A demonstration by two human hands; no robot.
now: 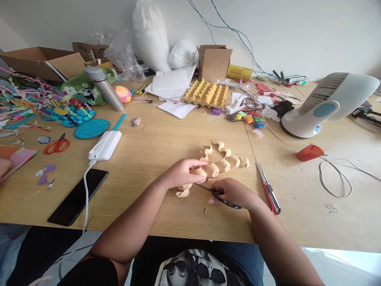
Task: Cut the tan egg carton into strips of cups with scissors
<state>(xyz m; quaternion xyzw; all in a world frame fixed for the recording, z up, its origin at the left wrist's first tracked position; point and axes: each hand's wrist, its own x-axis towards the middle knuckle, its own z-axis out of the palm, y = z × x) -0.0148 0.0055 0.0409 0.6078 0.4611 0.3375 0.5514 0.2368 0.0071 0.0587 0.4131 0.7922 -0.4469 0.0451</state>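
My left hand (186, 173) grips a tan strip of egg carton (223, 166), its fingers closed over the strip's left part. The strip has rounded cups and ragged edges, and it lies on the table. My right hand (233, 192) is closed around the handles of black scissors (228, 201). Their blades point left to the near edge of the carton, just below my left fingers; the tips are partly hidden, so I cannot tell if they touch it. Behind the strip, a curved, scalloped piece of egg carton (223, 147) rests close by.
Right of my right hand lies a red utility knife (269, 192) with its blade showing. A white power bank (105, 145), a black phone (77, 197) and red-handled scissors (57, 145) are on the left. Behind stand a yellow egg tray (206, 94), a white fan (324, 103) and an orange cup (309, 152).
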